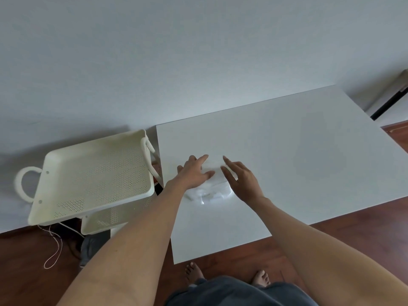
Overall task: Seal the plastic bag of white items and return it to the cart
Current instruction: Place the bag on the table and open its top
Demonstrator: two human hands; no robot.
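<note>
A clear plastic bag of white items [209, 193] lies flat on the white table [298, 155], near its left side. My left hand [194, 173] rests over the bag's far left part, fingers spread and pointing away from me. My right hand [240, 180] hovers or presses on the bag's right part, fingers apart. Both hands hide the bag's far edge, so its seal cannot be seen. The cream perforated cart [92, 173] stands to the left of the table, its top tray holding nothing visible.
The cart has looped handles at both ends and a lower basket [106, 219]. A thin cord [55, 246] lies on the wooden floor below it. My bare feet stand at the table's near edge. A dark table leg shows at far right.
</note>
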